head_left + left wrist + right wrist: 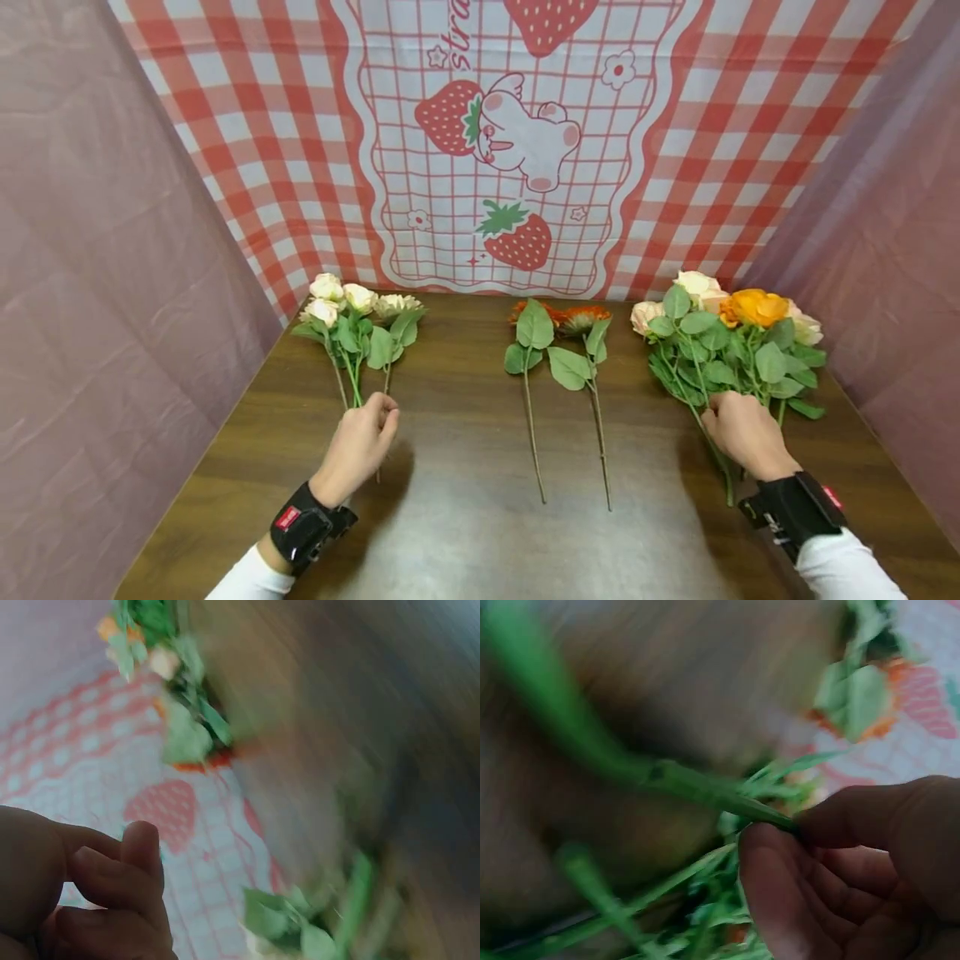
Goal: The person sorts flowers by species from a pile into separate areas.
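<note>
My left hand point(360, 442) is above the stems of several white flowers point(327, 287) at the left of the table. Its fingers are loosely curled, and the left wrist view shows nothing between them. Beside those flowers lies a pale daisy-like flower point(397, 306). At the right, my right hand point(745, 429) is over a bunch of pale roses point(701, 287) with an orange flower point(757, 308). Thumb and forefinger pinch a green flower stem point(697, 789) there; which bloom it carries cannot be made out. Leaves point(771, 362) hide part of the bunch.
Two orange flowers point(585, 318) with long stems lie side by side mid-table, heads towards the back. The brown wooden table point(480, 467) ends at a checked strawberry cloth point(285, 150). Pinkish curtains point(97, 275) hang at both sides.
</note>
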Demonstrator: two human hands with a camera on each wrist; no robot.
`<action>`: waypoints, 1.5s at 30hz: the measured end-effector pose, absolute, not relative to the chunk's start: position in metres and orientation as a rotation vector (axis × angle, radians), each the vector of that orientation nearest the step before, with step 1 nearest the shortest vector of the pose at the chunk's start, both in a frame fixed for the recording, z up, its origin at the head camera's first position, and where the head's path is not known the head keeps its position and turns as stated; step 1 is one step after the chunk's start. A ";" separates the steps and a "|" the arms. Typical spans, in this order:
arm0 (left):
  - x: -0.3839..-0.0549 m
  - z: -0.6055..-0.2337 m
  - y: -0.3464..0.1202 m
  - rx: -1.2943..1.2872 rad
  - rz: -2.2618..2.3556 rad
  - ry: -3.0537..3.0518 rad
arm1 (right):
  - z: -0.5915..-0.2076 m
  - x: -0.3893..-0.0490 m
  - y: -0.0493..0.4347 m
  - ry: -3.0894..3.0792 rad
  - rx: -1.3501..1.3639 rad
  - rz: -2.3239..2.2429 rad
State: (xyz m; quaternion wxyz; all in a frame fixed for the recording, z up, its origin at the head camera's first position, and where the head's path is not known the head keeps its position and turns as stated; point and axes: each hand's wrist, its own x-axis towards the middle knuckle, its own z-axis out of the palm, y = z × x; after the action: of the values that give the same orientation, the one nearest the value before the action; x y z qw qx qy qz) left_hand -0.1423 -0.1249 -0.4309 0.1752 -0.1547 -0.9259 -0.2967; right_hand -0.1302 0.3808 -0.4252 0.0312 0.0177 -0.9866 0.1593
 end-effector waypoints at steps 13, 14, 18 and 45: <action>-0.177 -0.447 -0.160 -0.195 -0.553 -2.960 | -0.434 -0.148 0.398 -3.282 -0.053 0.423; -0.180 -0.448 -0.161 -0.200 -0.533 -2.990 | -0.434 -0.148 0.399 -3.299 -0.064 0.432; -0.185 -0.449 -0.159 -0.220 -0.479 -3.071 | -0.433 -0.147 0.400 -3.343 -0.101 0.446; -0.170 -0.435 -0.130 -0.388 -0.780 -2.788 | -0.410 -0.096 0.272 -2.727 0.315 0.576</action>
State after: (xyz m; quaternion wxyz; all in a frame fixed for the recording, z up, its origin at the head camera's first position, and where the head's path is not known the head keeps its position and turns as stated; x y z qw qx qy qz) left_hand -0.1704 -0.1303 -0.4349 0.1104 -0.1320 -0.9487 -0.2653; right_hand -0.0965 0.2724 -0.4105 0.1676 0.1108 -0.9584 0.2026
